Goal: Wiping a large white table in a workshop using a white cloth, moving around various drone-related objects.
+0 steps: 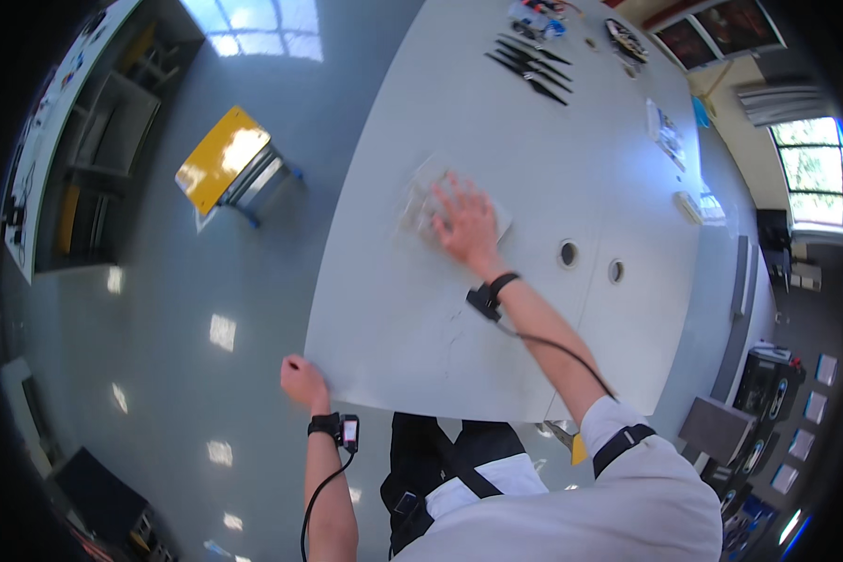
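My right hand [467, 221] rests on a pale, crumpled sheet [419, 200] on the white table [407, 323], its fingers spread. The sheet is blurred, so I cannot tell whether it is cloth or thin plastic; a flat corner of it shows beside my wrist. My left hand [303, 383] is curled into a fist at the table's near left corner, with nothing visible in it. Each wrist wears a black strap with a small device and a cable.
Several black propeller blades [532, 67] lie toward the table's far end, near a bundle of small coloured parts [544, 21]. Two round cable holes [567, 253] pierce the tabletop on the right. A yellow-topped stool [225, 158] stands on the floor to the left.
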`<act>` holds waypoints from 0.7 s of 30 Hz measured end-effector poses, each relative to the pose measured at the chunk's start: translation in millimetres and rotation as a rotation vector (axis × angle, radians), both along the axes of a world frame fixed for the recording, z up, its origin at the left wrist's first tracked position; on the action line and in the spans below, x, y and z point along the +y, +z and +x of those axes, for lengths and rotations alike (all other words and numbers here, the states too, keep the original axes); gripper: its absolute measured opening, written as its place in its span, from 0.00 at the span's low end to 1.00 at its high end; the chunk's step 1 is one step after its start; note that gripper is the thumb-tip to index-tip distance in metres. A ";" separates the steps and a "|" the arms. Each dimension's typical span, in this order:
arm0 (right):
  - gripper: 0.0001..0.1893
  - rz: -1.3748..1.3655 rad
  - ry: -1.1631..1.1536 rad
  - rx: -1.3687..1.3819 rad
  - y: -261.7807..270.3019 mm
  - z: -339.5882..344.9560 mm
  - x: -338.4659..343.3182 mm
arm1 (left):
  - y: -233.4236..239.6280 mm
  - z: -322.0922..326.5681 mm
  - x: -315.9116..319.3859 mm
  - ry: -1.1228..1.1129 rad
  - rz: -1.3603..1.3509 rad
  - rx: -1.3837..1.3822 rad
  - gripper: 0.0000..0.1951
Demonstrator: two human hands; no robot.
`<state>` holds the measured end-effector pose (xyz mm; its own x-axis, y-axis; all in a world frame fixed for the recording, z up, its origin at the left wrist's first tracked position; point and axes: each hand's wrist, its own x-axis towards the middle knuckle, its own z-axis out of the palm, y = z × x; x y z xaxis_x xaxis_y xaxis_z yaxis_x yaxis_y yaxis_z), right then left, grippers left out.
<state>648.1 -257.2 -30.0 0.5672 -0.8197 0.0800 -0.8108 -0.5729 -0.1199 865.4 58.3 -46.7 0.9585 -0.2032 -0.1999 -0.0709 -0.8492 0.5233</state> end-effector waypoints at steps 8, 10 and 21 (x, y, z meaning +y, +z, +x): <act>0.30 -0.209 -0.063 -0.013 -8.5 11.3 -14.4 | 4.5 -7.6 -16.5 -0.026 0.025 -0.012 0.15; 0.30 -0.151 -0.017 -0.015 -9.0 20.1 19.6 | 5.1 -7.6 -13.8 -0.039 0.039 -0.040 0.16; 0.32 0.255 0.427 -0.099 14.8 -1.2 289.0 | 0.7 -5.7 -11.0 0.004 -0.098 -0.077 0.17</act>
<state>646.9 31.8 -15.1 0.8560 -0.5165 -0.0219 -0.4881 -0.7935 -0.3634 859.7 47.3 -46.0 0.9713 -0.2139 -0.1046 -0.1107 -0.7948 0.5967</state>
